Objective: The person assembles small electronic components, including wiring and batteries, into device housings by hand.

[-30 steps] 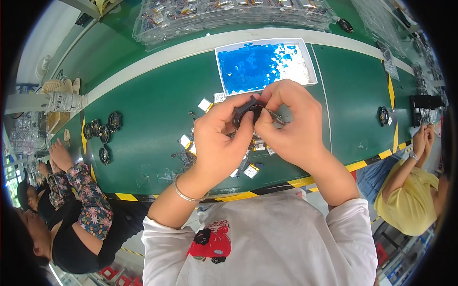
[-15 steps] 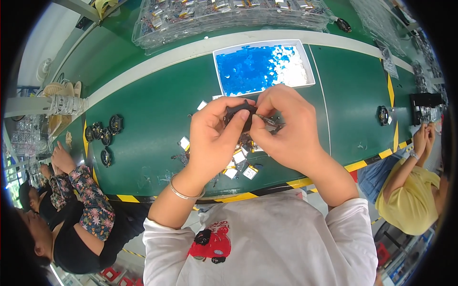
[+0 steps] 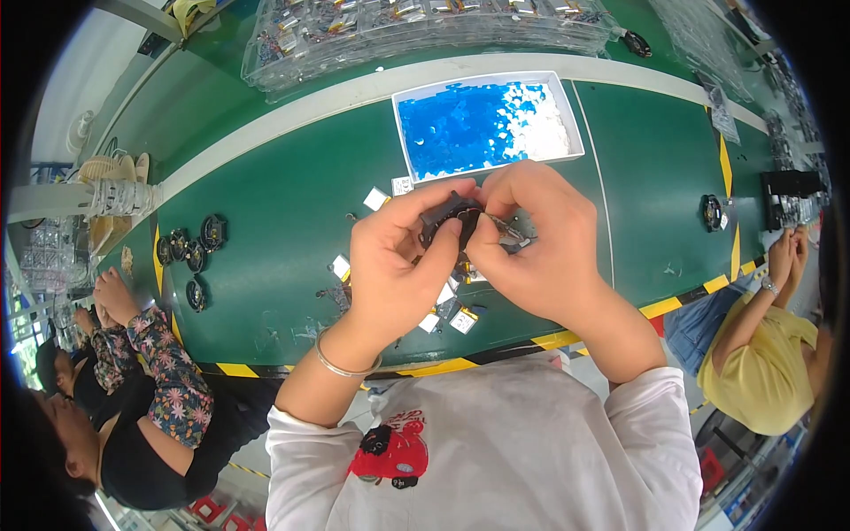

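Above the green table, my left hand (image 3: 390, 257) is closed around a black plastic housing (image 3: 448, 212), gripping it between thumb and fingers. My right hand (image 3: 549, 243) meets it from the other side. Its thumb and forefinger pinch at the housing's right edge, where a small part with thin wires (image 3: 513, 235) sticks out under the fingers; what exactly that part is stays unclear. Below and around the hands lie several silver pouch batteries (image 3: 463, 319) and dark small parts, partly hidden by the hands.
Beyond my hands stands a white tray (image 3: 575, 133) of blue and white bits. Clear plastic trays (image 3: 425, 40) of batteries and wires are stacked behind it. Round black housings (image 3: 213, 232) sit at left, another (image 3: 712, 213) at right. People work on both sides.
The black housing has tilted in my left hand, showing more of its inner side. My right hand has shifted slightly right and down, still pinching at its edge.
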Available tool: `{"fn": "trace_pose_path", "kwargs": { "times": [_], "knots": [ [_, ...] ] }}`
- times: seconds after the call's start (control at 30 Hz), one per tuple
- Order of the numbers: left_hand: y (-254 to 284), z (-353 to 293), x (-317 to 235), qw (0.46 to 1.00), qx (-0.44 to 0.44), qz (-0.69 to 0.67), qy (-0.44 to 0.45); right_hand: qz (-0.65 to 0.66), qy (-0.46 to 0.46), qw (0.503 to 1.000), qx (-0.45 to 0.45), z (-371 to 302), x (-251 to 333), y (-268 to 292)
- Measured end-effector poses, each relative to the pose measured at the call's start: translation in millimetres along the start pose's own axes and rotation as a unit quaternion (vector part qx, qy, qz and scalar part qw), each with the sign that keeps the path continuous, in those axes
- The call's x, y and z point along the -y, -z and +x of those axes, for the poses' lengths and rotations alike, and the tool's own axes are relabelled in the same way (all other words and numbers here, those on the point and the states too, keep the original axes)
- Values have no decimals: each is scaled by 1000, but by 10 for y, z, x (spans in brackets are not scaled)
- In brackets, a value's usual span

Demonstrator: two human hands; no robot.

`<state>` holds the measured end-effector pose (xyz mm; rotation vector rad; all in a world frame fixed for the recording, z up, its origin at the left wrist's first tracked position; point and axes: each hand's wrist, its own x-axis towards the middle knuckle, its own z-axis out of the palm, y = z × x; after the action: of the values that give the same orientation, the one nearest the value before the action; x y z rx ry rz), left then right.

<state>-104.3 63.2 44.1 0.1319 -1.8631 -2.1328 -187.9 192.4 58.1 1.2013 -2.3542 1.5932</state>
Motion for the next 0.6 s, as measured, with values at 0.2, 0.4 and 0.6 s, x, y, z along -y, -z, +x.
{"fn": "trace_pose_path", "kwargs": {
  "times": [0.2,0.4,0.6],
  "knots": [
    [-28,-22,31,997,-23,78,-19,-13,7,1000,0,6,5,3],
    [-35,-18,62,991,-34,126,-26,-5,2,1000,3,10,-17,1],
    [-15,-14,68,991,-32,126,-27,29,-6,1000,9,14,-19,0]
  ]
}}
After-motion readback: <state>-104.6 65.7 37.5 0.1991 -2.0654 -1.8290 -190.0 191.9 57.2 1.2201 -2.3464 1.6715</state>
